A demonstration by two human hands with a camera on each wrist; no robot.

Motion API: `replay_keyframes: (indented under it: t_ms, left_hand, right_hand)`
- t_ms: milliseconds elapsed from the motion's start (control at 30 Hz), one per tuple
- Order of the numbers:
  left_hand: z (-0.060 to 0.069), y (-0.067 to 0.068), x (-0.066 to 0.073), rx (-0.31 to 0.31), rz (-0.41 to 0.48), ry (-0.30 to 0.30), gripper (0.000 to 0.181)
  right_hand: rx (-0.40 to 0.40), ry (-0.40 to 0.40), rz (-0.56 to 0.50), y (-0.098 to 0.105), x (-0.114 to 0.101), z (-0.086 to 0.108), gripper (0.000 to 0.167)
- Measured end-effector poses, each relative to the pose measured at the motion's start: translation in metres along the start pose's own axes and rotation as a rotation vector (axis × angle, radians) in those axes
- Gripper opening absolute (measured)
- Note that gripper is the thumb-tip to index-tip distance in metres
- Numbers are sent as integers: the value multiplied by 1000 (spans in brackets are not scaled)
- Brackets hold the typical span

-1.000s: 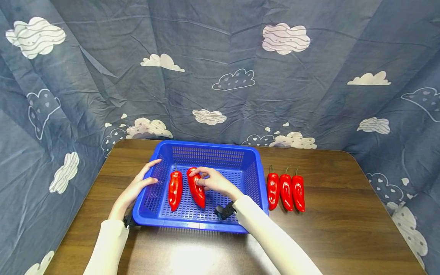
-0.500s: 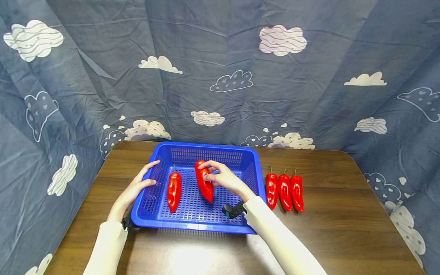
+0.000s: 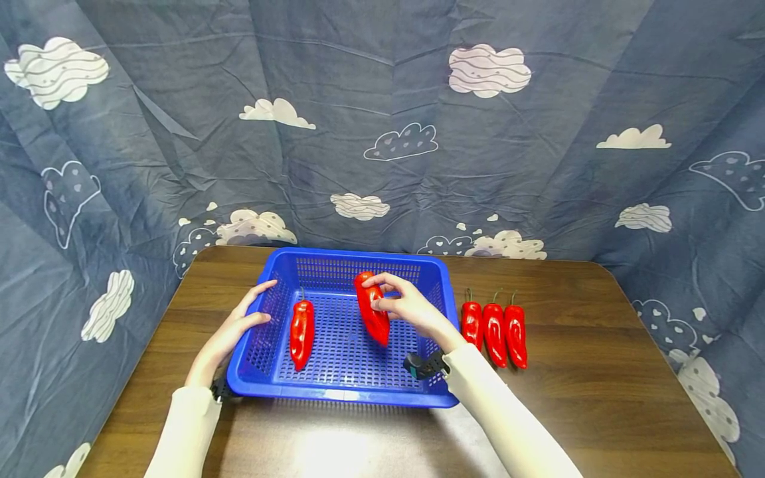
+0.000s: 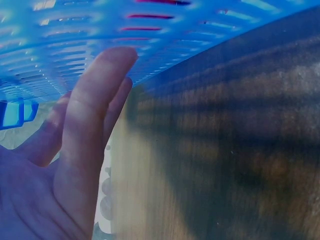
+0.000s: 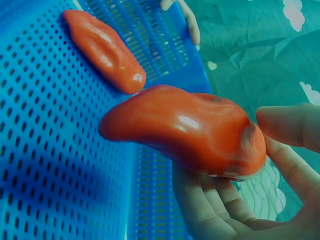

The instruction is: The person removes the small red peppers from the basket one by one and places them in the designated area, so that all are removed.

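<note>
My right hand point(image 3: 412, 307) pinches a red pepper point(image 3: 372, 312) between thumb and fingers, above the floor of the blue plastic basket point(image 3: 340, 396). In the right wrist view this pepper point(image 5: 180, 130) hangs tilted, its narrow tip toward the basket's mesh. Another red pepper point(image 3: 302, 335) lies in the left part of the basket with its green stem pointing to the back. My left hand point(image 3: 230, 328) rests against the basket's left side, fingers extended and spread. From the left wrist, its straight fingers point(image 4: 85, 115) show against the slotted wall.
Just right of the basket, three red peppers point(image 3: 495, 334) lie side by side on the wooden table point(image 3: 586, 358), stems to the back. A dark blue curtain point(image 3: 394, 199) with cloud prints hangs behind the table and at both sides.
The right hand has carried its pepper up and to the right, away from the pepper lying at the left. The left hand stays on the basket's side.
</note>
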State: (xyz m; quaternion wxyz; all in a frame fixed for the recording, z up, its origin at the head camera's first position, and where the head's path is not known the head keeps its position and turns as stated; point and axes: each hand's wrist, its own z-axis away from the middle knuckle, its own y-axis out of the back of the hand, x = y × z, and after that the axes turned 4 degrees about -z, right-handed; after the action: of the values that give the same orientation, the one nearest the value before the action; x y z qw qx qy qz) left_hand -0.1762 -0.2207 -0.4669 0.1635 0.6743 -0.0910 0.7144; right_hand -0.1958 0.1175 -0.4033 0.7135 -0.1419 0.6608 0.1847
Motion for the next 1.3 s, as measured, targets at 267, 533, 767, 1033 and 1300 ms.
replay_keyframes:
  t_ms: [267,533,767,1033,1300]
  left_hand:
    - [0,0,-1,4,-11,6,61]
    - [1,0,0,-1,0,6,61]
    - [1,0,1,-6,10,9,61]
    - [0,1,0,-7,4,11,61]
    - [1,0,1,-17,22,5,62]
  right_hand:
    - [44,4,19,15,0,9,35]
    - [76,6,45,31,0,18,34]
    - [103,-15,55,44,-1,25,37]
    - [123,-29,31,60,0,35,38]
    - [156,-19,73,73,-6,45,39]
